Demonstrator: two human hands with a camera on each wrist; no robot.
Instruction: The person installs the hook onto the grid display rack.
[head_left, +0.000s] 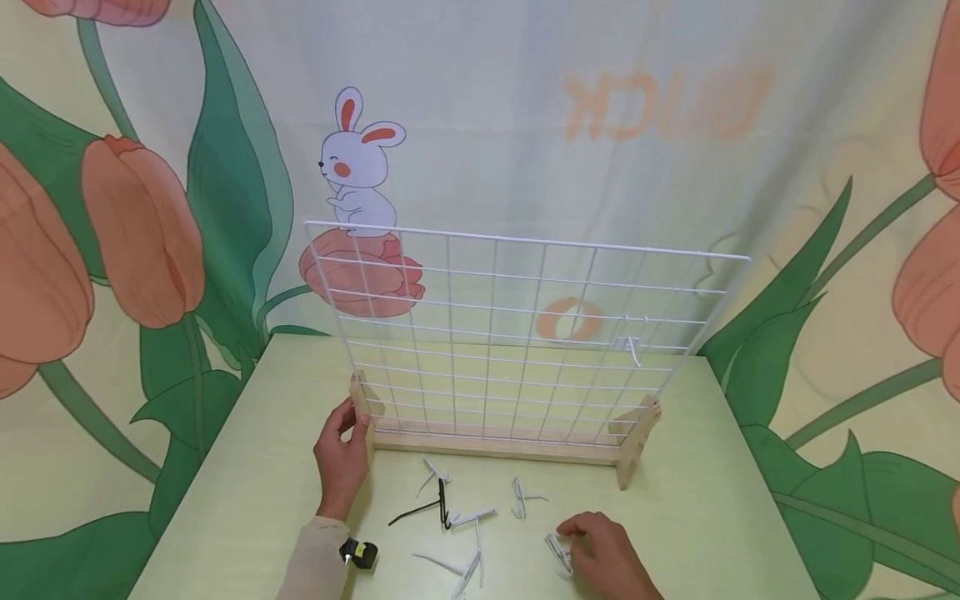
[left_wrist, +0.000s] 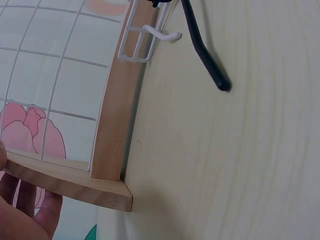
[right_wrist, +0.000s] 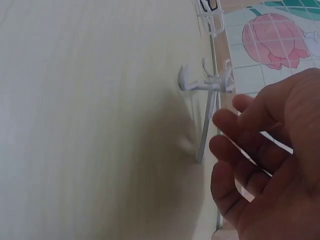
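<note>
A white wire grid panel (head_left: 495, 242) stands upright in a wooden stand (head_left: 495, 446). My left hand (head_left: 341, 458) grips the stand's left side piece, its fingers curled around the wood (left_wrist: 107, 195) in the left wrist view. Low at the right, my right hand (head_left: 603, 554) is beside a white wire hook (head_left: 557, 552) on the table. In the right wrist view its fingers are loosely bent, fingertips close to a white hook (right_wrist: 212, 85). One white hook (head_left: 632, 343) hangs on the grid's right part.
Several loose white hooks (head_left: 519, 497) and a black hook (head_left: 441, 504) lie on the pale table (head_left: 225, 517) in front of the stand. Behind the table hangs a curtain (head_left: 465, 108) printed with tulips and a rabbit.
</note>
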